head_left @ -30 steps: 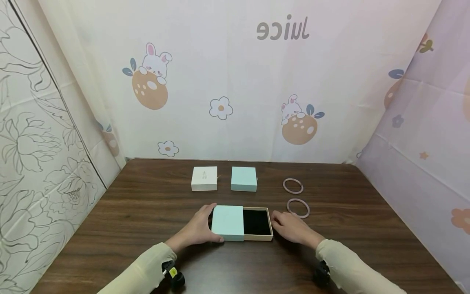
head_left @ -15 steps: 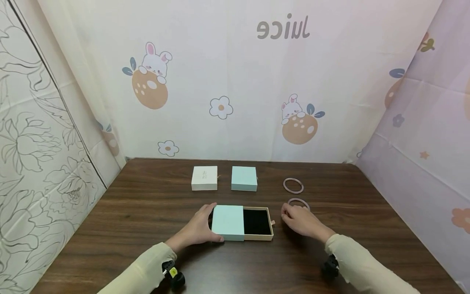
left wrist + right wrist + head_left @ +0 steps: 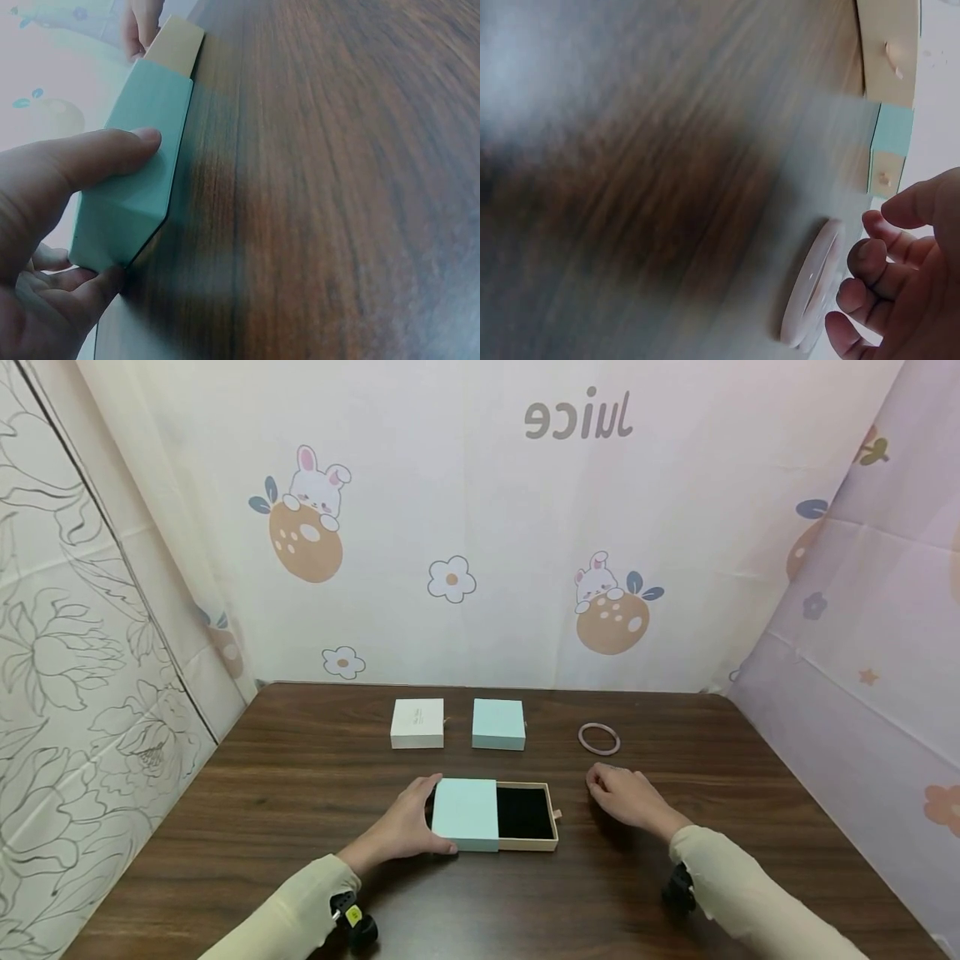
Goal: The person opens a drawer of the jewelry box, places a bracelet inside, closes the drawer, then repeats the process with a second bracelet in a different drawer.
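Note:
A mint drawer box (image 3: 465,812) lies with its cream inner tray (image 3: 527,846), lined in black, slid partway out to the right. My left hand (image 3: 405,822) grips the box's left end; in the left wrist view the thumb (image 3: 124,154) presses the near side while fingers reach round the end. My right hand (image 3: 628,795) hovers right of the tray with loosely bent fingers and nothing held. Beside those fingers, a pale pink bangle (image 3: 802,296) lies on the table in the right wrist view; the hand hides it in the head view.
Another pale bangle (image 3: 600,753) lies behind the right hand. Toward the back of the brown wooden table (image 3: 300,727) stand a white box (image 3: 417,727) and a smaller mint box (image 3: 498,725). A printed curtain (image 3: 495,510) hangs behind the table.
My right hand has left the tray's pull tab and moved right and back, over the nearer bangle, now covered in the head view. The left hand and box have stayed put.

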A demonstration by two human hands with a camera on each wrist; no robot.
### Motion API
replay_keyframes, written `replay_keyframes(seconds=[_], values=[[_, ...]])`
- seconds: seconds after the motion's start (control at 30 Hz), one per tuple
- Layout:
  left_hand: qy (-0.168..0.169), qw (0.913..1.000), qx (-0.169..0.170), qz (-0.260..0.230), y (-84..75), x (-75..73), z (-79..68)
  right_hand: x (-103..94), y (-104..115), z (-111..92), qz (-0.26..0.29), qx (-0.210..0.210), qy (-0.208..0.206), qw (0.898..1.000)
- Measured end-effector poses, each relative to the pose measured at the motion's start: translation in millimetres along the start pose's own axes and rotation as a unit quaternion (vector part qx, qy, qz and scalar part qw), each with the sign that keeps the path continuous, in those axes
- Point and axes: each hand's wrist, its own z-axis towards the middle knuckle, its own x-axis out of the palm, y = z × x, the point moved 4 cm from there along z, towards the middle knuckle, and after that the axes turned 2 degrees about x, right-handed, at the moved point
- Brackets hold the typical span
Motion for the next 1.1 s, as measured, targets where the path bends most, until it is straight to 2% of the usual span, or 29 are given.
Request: replay_keyframes(seconds=[0.27, 0.47, 0.8, 0.93, 1.1], values=[[0.000, 1.0000, 0.003, -0.001, -1.7, -1.2, 0.1, -0.7, -13, 8, -0.009, 0.016, -0.002, 1.000], [0.000, 1.0000, 0.001, -0.001, -0.9, -1.4, 0.3, -1.2, -23, 13, -0.029, 0.026, -0.029, 0.999], [0.002, 1.0000, 0.000, 0.002, 1.1, -0.2, 0.7, -6.1, -36, 15, -0.047, 0.008, -0.061, 0.997], [0.001, 1.0000, -0.001, 0.004, 1.2, -0.6, 0.8, -7.8, -44, 16, -0.055, 0.023, -0.054, 0.997], [0.003, 1.0000, -0.003, 0.002, 1.5, -0.5, 0.8, -8.7, -52, 15, -0.072, 0.056, -0.026, 0.995]])
